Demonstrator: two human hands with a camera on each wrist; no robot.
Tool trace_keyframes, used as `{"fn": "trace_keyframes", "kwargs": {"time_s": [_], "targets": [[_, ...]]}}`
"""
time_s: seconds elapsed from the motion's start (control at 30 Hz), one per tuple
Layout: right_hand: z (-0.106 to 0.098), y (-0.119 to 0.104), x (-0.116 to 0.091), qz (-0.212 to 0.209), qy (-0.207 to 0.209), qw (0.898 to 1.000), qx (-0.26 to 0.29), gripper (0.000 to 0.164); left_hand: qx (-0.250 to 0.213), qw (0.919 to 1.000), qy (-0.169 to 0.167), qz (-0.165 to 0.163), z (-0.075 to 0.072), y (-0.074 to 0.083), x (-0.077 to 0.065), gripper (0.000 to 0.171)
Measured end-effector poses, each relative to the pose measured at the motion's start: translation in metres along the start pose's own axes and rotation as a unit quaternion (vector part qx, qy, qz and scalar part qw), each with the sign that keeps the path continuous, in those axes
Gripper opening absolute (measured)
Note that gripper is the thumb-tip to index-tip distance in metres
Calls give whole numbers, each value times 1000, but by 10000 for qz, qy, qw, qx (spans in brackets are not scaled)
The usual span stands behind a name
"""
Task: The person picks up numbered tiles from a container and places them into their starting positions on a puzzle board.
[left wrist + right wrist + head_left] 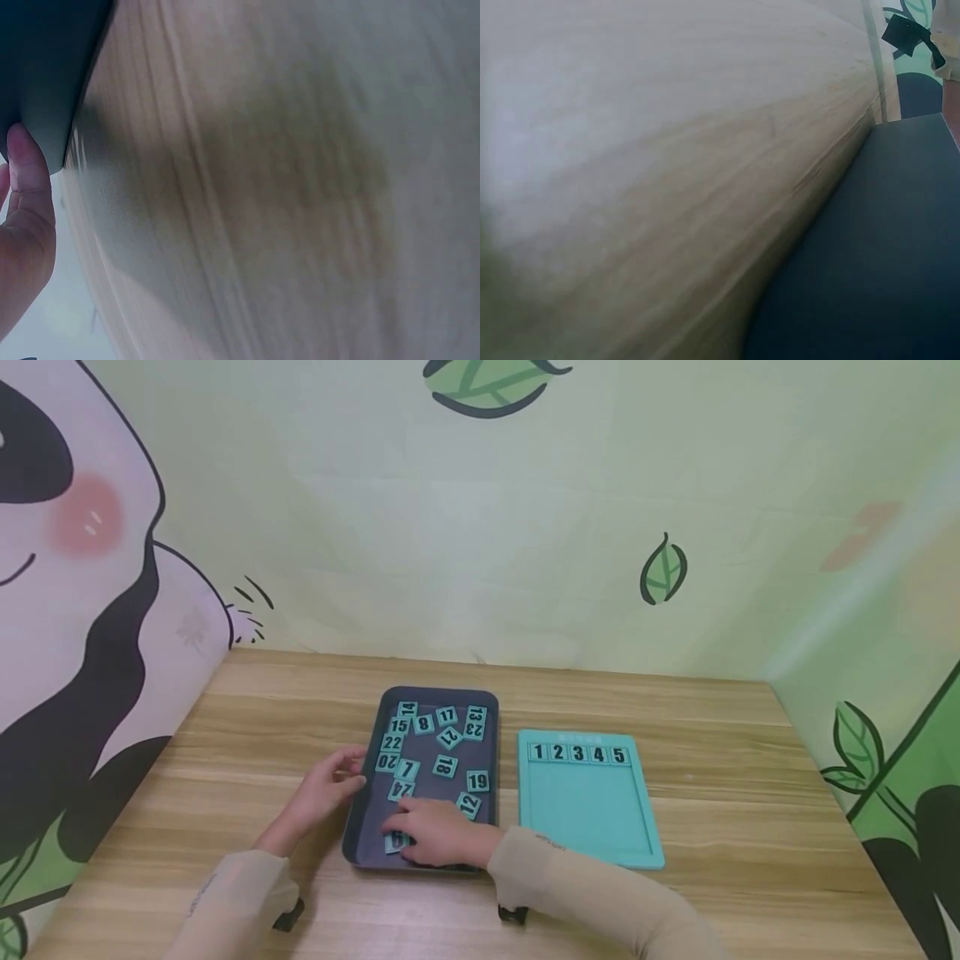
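left hand point(330, 789): relaxed, touching left edge of tray point(363, 837) | right hand point(438, 833): on part-hidden tile point(393, 846), near-left corner, pinch unclear | done: tiles 1–5 point(578, 753), far edge of board point(585, 810) | likely remaining: loose tiles point(445, 766), tray

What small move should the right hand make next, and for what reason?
Probably the right hand should pick up the tile it partly covers and check its number: the board shows only 1 to 5, and no readable tile in the tray shows 6.
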State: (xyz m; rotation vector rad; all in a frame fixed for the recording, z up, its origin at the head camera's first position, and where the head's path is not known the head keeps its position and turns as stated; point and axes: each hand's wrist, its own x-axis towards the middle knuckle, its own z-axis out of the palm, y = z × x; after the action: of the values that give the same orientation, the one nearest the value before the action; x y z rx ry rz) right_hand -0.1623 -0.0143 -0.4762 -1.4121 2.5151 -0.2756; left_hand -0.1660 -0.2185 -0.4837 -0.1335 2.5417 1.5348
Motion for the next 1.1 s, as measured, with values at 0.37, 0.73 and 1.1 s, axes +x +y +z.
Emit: {"fn": "trace_keyframes", "kwargs": {"time_s": [0.37,0.73,1.1], "targets": [[-4,5,-5,391,-98,9992,34,40,-71,9999,33,-89,1,2,0,43],[-23,12,-20,586,165,9937,939,32,-67,9999,108,49,2,2,0,43],[-52,40,-57,631,1137,9836,1249,31,-69,9998,115,178,2,3,-1,42]]}}
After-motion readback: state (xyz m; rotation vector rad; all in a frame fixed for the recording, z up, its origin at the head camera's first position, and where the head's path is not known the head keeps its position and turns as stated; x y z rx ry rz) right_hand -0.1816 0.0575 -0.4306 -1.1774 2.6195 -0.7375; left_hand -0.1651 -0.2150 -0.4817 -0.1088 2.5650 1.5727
